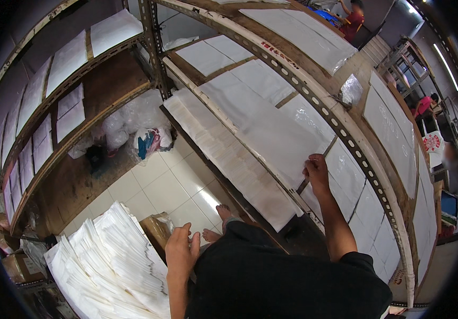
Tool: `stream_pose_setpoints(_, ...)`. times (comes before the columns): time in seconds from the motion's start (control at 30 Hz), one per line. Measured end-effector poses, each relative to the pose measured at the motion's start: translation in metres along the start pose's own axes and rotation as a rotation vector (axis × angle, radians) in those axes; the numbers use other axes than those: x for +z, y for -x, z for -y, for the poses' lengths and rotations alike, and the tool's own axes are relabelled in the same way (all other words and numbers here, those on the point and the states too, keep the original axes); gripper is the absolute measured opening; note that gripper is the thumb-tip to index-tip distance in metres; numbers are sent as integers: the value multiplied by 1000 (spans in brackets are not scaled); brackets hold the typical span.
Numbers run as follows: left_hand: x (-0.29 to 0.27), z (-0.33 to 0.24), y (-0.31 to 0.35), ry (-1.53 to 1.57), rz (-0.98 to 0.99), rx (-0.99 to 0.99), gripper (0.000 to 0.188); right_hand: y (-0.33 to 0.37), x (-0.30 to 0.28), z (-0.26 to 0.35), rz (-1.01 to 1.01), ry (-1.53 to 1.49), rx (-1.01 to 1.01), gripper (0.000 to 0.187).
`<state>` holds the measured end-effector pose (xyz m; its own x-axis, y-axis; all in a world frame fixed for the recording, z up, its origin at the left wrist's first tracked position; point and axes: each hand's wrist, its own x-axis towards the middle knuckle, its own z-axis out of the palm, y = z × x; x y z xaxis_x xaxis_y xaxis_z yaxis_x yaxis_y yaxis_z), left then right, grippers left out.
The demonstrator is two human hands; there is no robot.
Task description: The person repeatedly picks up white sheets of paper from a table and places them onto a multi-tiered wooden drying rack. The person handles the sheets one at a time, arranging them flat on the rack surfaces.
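Observation:
My right hand [317, 171] reaches out over a shelf on the right, with its fingers closed on the near corner of a large, thin white sheet [271, 139]. That sheet lies across the shelf's front rail, over flat white packs. Just below it, a long row of overlapping white sheets [229, 154] lies on a dark-edged board. My left hand [182, 245] is held low in front of my body, fingers loosely bent and thumb apart, with nothing seen in it. Beside it, on the left, stands a big fanned stack of white sheets [109, 260].
Perforated metal rails [340, 127] edge the shelves on the right. Another rack with white packs [69, 66] curves along the left. Plastic bags [133, 125] and a brown carton [156, 228] stand low by the tiled floor [149, 181]. Two people [352, 21] are farther off.

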<state>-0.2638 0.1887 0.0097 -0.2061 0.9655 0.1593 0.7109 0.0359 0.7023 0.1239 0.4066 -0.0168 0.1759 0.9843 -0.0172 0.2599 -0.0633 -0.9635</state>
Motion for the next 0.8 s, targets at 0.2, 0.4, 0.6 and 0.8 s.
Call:
stream_pose_setpoints(0.2, 3, 3, 5, -3, 38, 7, 29, 5, -18, -40, -5, 72, 113, 18)
stream_pose_setpoints(0.4, 4, 0, 14, 44, 68, -90, 27, 6, -18, -40, 10, 205, 134, 18)
stream_pose_setpoints(0.6, 6, -4, 18, 26, 70, -102, 27, 5, -28, -45, -15, 298, 120, 18)
stream_pose_setpoints(0.8, 10, -6, 14, 60, 53, -81, 28, 1, -37, -44, -61, 607, -50, 16)
